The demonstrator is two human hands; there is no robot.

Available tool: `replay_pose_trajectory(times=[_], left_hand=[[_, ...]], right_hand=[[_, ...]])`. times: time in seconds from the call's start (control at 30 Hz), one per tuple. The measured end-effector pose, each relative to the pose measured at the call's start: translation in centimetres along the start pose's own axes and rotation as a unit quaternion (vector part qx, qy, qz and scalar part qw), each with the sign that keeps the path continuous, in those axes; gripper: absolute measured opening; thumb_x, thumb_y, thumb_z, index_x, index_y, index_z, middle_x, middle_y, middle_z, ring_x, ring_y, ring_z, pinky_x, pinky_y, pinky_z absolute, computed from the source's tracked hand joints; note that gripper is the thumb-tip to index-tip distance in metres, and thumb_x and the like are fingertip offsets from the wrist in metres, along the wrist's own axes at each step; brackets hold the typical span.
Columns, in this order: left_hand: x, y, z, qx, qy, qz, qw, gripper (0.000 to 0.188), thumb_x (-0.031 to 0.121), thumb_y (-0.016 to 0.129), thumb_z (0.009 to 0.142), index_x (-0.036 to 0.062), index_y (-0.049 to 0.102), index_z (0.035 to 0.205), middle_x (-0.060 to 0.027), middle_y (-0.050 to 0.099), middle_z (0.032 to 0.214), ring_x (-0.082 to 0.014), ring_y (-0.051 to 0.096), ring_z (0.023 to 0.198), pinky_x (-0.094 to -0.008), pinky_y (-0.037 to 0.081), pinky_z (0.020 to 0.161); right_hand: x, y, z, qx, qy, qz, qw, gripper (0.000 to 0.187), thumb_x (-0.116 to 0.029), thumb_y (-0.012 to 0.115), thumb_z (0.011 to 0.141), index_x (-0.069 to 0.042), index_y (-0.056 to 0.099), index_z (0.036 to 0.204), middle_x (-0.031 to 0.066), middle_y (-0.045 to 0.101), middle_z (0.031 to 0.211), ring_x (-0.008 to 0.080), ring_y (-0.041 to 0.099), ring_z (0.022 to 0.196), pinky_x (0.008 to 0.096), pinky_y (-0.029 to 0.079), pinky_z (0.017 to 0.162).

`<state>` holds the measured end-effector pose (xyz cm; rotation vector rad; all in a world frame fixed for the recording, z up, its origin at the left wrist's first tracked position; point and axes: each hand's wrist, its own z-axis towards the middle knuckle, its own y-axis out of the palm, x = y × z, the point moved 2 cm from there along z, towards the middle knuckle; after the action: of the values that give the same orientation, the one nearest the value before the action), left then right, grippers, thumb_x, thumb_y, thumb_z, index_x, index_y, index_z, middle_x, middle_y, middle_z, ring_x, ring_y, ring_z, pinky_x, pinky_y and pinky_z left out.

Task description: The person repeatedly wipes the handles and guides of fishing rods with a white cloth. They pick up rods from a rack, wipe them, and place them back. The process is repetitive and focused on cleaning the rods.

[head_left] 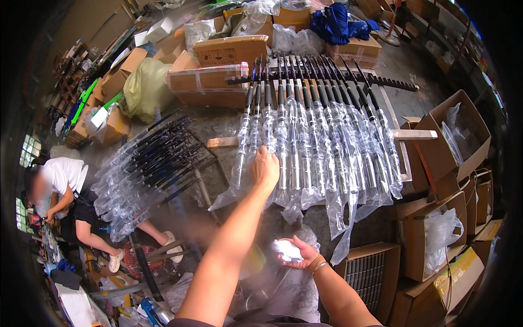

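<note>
A row of dark fishing rods [306,98], their lower parts in clear plastic sleeves [321,150], lies side by side in front of me. My left hand [265,169] reaches out to the left part of this row. Its fingers are curled closed at one sleeved rod, and the fingertips are partly hidden by the hand. Nearer my body, my right hand [305,255] is closed round a crumpled white cloth [287,250]. A bracelet circles that wrist.
The rods rest across a black notched bar [392,82] and a wooden bar [422,134]. More sleeved rods [147,169] lie at the left, near a co-worker [65,180]. Cardboard boxes [210,84] stand behind; an open box [457,136] and others are at the right.
</note>
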<state>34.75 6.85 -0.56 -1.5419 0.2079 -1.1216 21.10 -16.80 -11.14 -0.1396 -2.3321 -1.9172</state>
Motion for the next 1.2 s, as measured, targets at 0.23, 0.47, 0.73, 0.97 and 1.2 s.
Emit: replay_pose_trajectory(times=[0.23,0.47,0.73,0.97,1.2], left_hand=[[0.2,-0.8,0.3,-0.106,-0.031,0.057,0.992,0.053,0.030,0.050,0.091,-0.0099,0.043,0.125,-0.0270,0.059,0.109,-0.0396,0.061,0.097,-0.0454,0.049,0.084],[0.3,-7.5,-1.0,-0.013,0.107,0.097,0.989,0.029,0.021,0.064,0.084,-0.0023,0.059,0.101,-0.0215,0.064,0.095,-0.0387,0.063,0.088,-0.0437,0.050,0.078],[-1.9,-5.0,0.0,-0.112,0.002,0.116,0.987,0.038,0.019,0.063,0.084,-0.0094,0.050,0.105,-0.0287,0.059,0.103,-0.0402,0.061,0.096,-0.0451,0.050,0.082],[-2.8,-2.0,0.9,-0.059,-0.048,0.052,0.996,0.042,0.019,0.059,0.081,-0.0099,0.049,0.109,-0.0308,0.057,0.108,-0.0427,0.059,0.099,-0.0468,0.048,0.085],[-2.6,-2.5,1.4,-0.049,-0.091,-0.040,0.994,0.036,0.026,0.061,0.082,-0.0062,0.054,0.097,-0.0306,0.062,0.094,-0.0435,0.061,0.088,-0.0487,0.048,0.078]], right_hand=[[0.2,0.0,0.2,-0.008,0.006,0.004,1.000,0.062,-0.048,0.045,0.094,-0.002,0.040,0.135,0.0185,0.051,0.126,0.0317,0.056,0.108,0.0432,0.054,0.084],[0.0,-0.7,0.3,0.026,0.003,0.025,0.999,0.057,-0.047,0.047,0.093,-0.004,0.045,0.130,0.0188,0.052,0.125,0.0354,0.056,0.104,0.0473,0.051,0.083],[0.2,-0.6,0.5,0.038,0.020,0.043,0.998,0.054,-0.047,0.046,0.094,-0.006,0.046,0.129,0.0184,0.051,0.125,0.0362,0.055,0.103,0.0488,0.049,0.083],[0.2,-0.1,0.3,0.006,0.005,0.014,1.000,0.059,-0.046,0.043,0.096,-0.003,0.039,0.136,0.0183,0.049,0.128,0.0322,0.056,0.108,0.0441,0.054,0.084],[0.4,-0.6,0.8,0.037,0.018,0.020,0.999,0.056,-0.049,0.046,0.093,-0.006,0.046,0.130,0.0169,0.052,0.126,0.0345,0.055,0.105,0.0478,0.050,0.082]])
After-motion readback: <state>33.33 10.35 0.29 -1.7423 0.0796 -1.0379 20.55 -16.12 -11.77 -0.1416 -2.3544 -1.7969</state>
